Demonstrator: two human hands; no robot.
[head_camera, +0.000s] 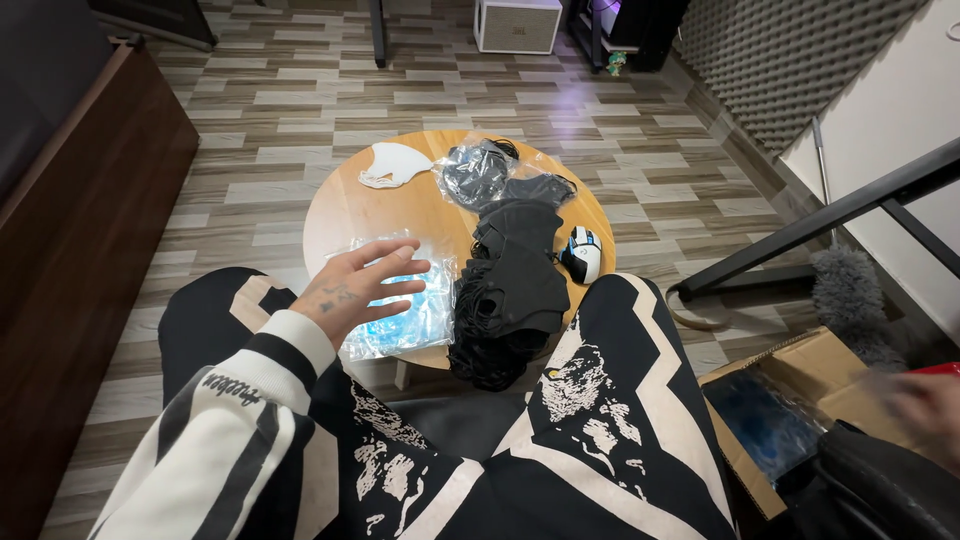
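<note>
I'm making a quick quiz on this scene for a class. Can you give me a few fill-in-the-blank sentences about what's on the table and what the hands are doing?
1. The left hand hovers open over a clear bag of ____ masks.
2. The long pile of masks down the middle of the table is ____.
3. Right of that pile lies a computer ____.
4. The blurred right hand is over a ____ box on the floor.

Missing words: blue; black; mouse; cardboard

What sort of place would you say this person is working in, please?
Probably a home studio or hobby room: grey acoustic foam lines one wall, wood-look plank flooring runs throughout, and a small round wooden table carries a computer mouse and face masks.
</note>
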